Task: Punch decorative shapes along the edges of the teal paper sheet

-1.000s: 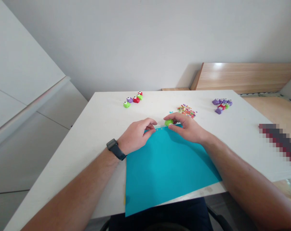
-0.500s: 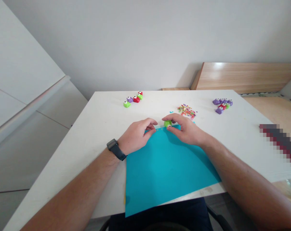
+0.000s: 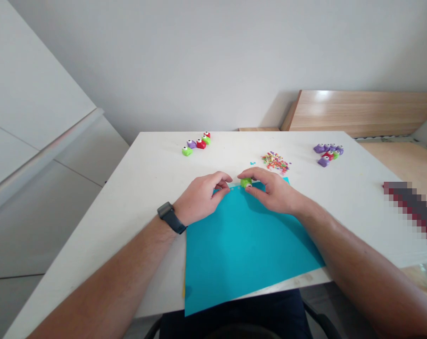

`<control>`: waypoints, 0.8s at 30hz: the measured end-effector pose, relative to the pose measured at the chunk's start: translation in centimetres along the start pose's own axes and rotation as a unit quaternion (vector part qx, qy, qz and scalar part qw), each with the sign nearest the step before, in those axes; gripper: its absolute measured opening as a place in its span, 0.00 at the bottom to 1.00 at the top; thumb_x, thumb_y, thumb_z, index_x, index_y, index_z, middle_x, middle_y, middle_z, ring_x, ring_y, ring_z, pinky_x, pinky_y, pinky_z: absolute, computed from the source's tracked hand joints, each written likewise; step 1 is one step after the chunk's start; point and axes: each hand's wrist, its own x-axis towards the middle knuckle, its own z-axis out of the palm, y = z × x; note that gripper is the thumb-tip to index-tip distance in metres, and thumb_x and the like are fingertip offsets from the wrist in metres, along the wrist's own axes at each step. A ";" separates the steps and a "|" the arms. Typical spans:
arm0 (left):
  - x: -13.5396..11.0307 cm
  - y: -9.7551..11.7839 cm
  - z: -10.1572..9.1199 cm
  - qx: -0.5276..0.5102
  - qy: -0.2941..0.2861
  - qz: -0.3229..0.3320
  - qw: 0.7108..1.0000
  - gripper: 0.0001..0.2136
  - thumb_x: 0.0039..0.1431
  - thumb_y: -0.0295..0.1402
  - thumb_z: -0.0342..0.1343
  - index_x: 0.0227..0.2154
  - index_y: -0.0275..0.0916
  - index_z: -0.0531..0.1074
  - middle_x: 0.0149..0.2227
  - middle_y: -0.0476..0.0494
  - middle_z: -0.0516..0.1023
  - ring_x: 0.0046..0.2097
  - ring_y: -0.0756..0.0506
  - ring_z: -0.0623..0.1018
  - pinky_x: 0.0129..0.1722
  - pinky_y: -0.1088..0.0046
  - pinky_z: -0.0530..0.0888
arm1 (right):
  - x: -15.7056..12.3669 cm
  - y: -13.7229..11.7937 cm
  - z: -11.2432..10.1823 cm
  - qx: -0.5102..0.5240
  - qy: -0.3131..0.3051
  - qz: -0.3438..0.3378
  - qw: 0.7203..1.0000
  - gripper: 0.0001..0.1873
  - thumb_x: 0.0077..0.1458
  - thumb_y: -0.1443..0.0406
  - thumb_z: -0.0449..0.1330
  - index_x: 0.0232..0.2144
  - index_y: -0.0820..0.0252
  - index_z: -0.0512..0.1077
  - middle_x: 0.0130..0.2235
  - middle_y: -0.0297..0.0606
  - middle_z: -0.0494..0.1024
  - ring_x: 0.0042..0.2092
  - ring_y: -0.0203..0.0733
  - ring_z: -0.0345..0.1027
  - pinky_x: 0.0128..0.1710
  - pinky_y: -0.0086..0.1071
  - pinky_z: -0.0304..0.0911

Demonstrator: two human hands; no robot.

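Note:
A turquoise paper sheet (image 3: 242, 245) lies on the white table (image 3: 135, 188), its near edge hanging past the table's front. My right hand (image 3: 273, 190) is closed around a small green paper punch (image 3: 245, 181) set on the sheet's far edge. A row of small punched holes runs along that edge to the left of the punch. My left hand (image 3: 201, 197), with a dark watch on the wrist, pinches the sheet's far left corner with curled fingers and holds it down.
A pile of coloured paper confetti (image 3: 275, 161) lies just beyond my right hand. Several small punches (image 3: 196, 143) sit at the far left of the table, and several more punches (image 3: 328, 153), mostly purple, at the far right. A wooden board (image 3: 362, 110) leans behind the table.
The green punch and my right hand have shifted slightly left along the sheet's far edge. My left hand has stayed on the corner.

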 end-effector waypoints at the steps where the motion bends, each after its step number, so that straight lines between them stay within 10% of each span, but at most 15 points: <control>1: 0.0 0.0 0.0 0.000 0.001 0.001 1.000 0.10 0.65 0.32 0.55 0.48 0.42 0.72 0.43 0.49 0.82 0.45 0.47 0.82 0.46 0.70 0.75 | 0.0 0.0 0.0 0.000 -0.003 0.006 1.000 0.18 0.62 0.66 0.58 0.54 0.57 0.70 0.52 0.42 0.76 0.53 0.45 0.71 0.55 0.41 0.67; 24: -0.1 0.2 0.3 0.019 0.000 0.027 0.999 0.09 0.65 0.30 0.54 0.47 0.42 0.72 0.43 0.46 0.81 0.45 0.45 0.81 0.46 0.68 0.75 | 0.0 0.0 0.4 -0.007 -0.036 0.052 0.998 0.24 0.59 0.64 0.61 0.58 0.56 0.70 0.55 0.40 0.77 0.52 0.45 0.73 0.56 0.42 0.68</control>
